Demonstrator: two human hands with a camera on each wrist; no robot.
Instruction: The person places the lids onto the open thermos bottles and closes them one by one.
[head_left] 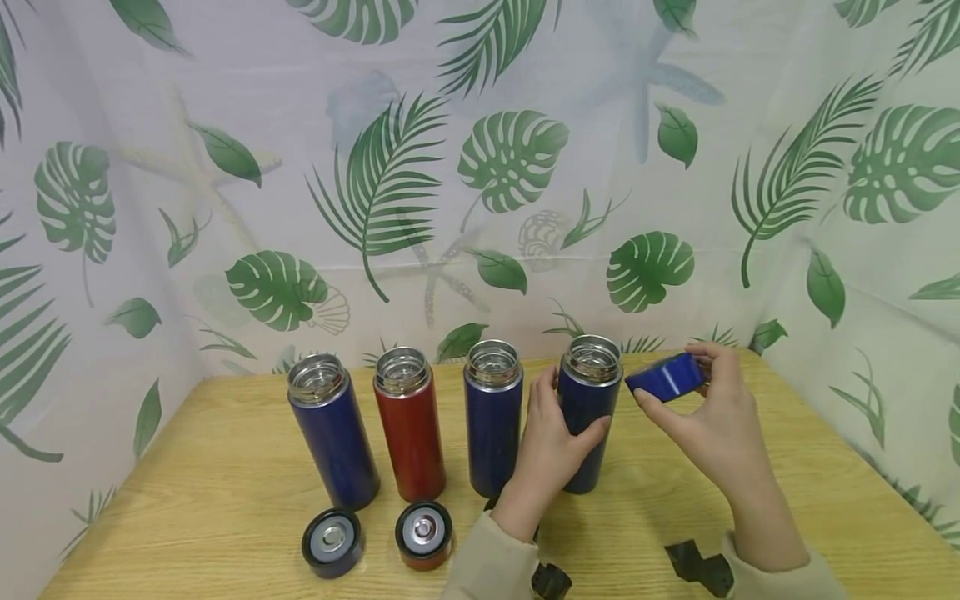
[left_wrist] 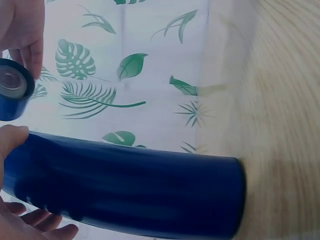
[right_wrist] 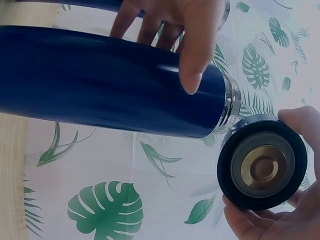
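Note:
My left hand [head_left: 549,446] grips the upright blue thermos bottle [head_left: 588,402] at the right end of a row, thumb on the near side and fingers round the left. The bottle's steel threaded mouth is uncovered, and its base stands on the table in the left wrist view. Just right of that mouth, my right hand [head_left: 723,429] pinches a blue bottle lid [head_left: 669,378] between thumb and fingers. Tilted, the lid is apart from the bottle in the head view. Its black rim and round metal-centred inside [right_wrist: 262,170] show in the right wrist view.
To the left stand a blue bottle [head_left: 492,433], a red bottle [head_left: 409,437] and another blue bottle [head_left: 333,446], all uncapped. A blue lid [head_left: 332,542] and a red lid [head_left: 423,535] lie inside-up before them on the wooden table [head_left: 195,500]. A leaf-printed curtain [head_left: 420,308] hangs behind.

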